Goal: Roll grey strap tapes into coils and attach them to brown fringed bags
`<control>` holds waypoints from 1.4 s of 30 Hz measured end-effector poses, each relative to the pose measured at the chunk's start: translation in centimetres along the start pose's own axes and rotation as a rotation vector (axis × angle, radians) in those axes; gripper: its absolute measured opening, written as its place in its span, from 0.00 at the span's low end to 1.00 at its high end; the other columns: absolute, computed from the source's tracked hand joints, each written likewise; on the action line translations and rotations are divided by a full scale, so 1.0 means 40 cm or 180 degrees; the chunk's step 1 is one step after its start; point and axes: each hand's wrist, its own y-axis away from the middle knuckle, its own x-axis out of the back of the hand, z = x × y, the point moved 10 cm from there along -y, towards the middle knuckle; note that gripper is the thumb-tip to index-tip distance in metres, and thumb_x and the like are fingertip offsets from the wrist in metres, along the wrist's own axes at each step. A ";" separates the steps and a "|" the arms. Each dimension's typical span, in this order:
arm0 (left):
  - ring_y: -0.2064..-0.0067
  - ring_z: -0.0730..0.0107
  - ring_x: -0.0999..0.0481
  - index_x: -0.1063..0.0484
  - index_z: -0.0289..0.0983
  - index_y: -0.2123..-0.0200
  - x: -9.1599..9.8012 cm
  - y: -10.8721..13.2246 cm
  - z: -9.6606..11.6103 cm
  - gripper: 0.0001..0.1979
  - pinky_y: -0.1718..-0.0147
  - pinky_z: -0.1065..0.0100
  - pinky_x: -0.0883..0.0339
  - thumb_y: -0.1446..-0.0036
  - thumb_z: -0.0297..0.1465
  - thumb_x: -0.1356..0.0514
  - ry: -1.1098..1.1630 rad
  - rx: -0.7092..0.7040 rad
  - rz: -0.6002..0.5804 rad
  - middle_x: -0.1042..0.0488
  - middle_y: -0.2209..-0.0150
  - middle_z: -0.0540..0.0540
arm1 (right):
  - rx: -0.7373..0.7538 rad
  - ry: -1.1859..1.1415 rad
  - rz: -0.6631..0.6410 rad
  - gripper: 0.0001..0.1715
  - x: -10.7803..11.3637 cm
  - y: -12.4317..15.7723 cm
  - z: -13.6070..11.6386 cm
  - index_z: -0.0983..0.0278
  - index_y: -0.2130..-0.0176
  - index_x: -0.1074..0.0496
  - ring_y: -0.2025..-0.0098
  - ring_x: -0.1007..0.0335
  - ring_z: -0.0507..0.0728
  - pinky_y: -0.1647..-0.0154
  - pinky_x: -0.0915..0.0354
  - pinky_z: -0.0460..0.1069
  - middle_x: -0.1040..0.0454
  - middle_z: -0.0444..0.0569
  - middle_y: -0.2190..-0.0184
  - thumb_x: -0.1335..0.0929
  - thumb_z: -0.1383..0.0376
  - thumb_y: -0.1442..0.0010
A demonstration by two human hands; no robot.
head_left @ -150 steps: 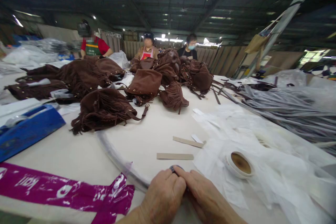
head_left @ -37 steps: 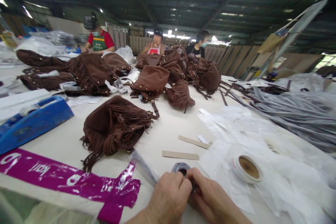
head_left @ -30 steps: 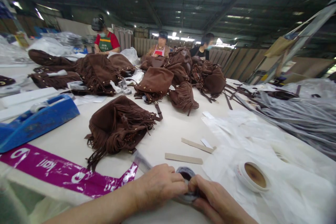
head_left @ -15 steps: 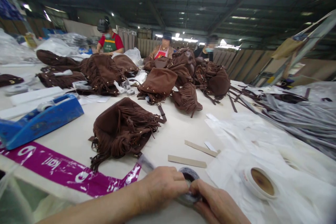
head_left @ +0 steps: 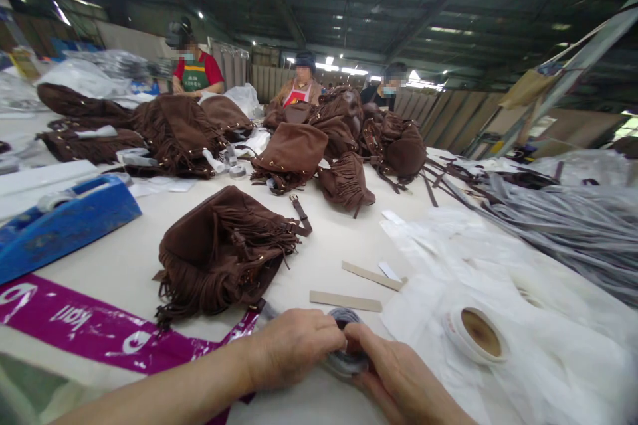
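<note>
Near the table's front edge, my left hand (head_left: 298, 349) and my right hand (head_left: 396, 372) are both closed on a small dark coil in greyish, shiny wrapping (head_left: 345, 313), which looks like a wrapped strap. My left fingers are on its left side; my right thumb and fingers pinch its right side. A greyish strip seems to run from behind my left hand towards a brown fringed suede bag (head_left: 224, 246). The bag lies on its side just beyond, with a short buckled strap (head_left: 302, 214) sticking out. My left forearm crosses a purple printed strip (head_left: 84, 325).
A blue tape dispenser (head_left: 70, 222) stands at left. Two beige strips (head_left: 345, 300) lie beyond my hands. To the right are a white tape roll (head_left: 476, 335), thin white sheets (head_left: 423, 265) and grey-wrapped straps (head_left: 563, 226). More brown bags (head_left: 292, 149) are heaped across the table, with three people behind.
The view has shifted slightly, so most things sit a little further left. Both hands stay on the coil, with my right fingers moved slightly over its top.
</note>
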 end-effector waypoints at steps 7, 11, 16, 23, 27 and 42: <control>0.62 0.62 0.27 0.33 0.35 0.59 -0.058 0.010 0.010 0.08 0.62 0.66 0.31 0.43 0.23 0.45 -0.0057 0.0537 0.0411 0.26 0.63 0.45 | -0.0008 -0.0286 0.0595 0.26 -0.041 -0.001 0.037 0.59 0.47 0.41 0.61 0.23 0.59 0.63 0.32 0.49 0.21 0.48 0.60 0.40 0.72 0.46; 0.52 0.65 0.27 0.35 0.39 0.52 0.007 0.021 -0.020 0.14 0.53 0.69 0.33 0.42 0.24 0.41 0.0652 0.0467 0.0234 0.27 0.52 0.46 | 0.0170 -0.0388 0.0384 0.17 -0.016 0.004 0.014 0.57 0.56 0.39 0.63 0.25 0.56 0.63 0.35 0.46 0.23 0.44 0.63 0.38 0.71 0.45; 0.48 0.63 0.29 0.33 0.37 0.53 0.057 0.040 -0.035 0.12 0.50 0.68 0.34 0.40 0.26 0.41 0.0482 0.0340 0.0374 0.30 0.48 0.42 | 0.0276 -0.0173 0.0447 0.16 -0.013 0.005 0.023 0.58 0.60 0.41 0.70 0.28 0.54 0.68 0.38 0.45 0.26 0.42 0.68 0.37 0.73 0.48; 0.51 0.62 0.25 0.33 0.35 0.50 0.054 0.045 0.022 0.13 0.52 0.66 0.32 0.36 0.25 0.49 -0.0134 -0.0116 0.0357 0.31 0.43 0.41 | 0.0190 -0.0245 0.0378 0.14 -0.014 -0.001 0.023 0.58 0.62 0.42 0.70 0.30 0.54 0.69 0.40 0.45 0.27 0.42 0.69 0.37 0.73 0.49; 0.50 0.67 0.26 0.31 0.35 0.57 0.081 0.010 0.017 0.10 0.51 0.72 0.34 0.37 0.24 0.50 0.0564 -0.0173 0.0268 0.27 0.48 0.41 | 0.0169 -0.0228 0.0284 0.12 -0.011 -0.003 0.020 0.59 0.64 0.41 0.72 0.32 0.54 0.71 0.42 0.46 0.29 0.42 0.72 0.37 0.72 0.49; 0.65 0.60 0.24 0.27 0.37 0.70 0.013 -0.121 0.025 0.01 0.73 0.67 0.34 0.48 0.27 0.37 -0.1030 0.0588 -0.0875 0.24 0.67 0.47 | 0.0214 -0.0715 0.0640 0.07 -0.010 0.007 0.034 0.60 0.65 0.40 0.76 0.37 0.53 0.74 0.44 0.46 0.33 0.40 0.76 0.36 0.67 0.47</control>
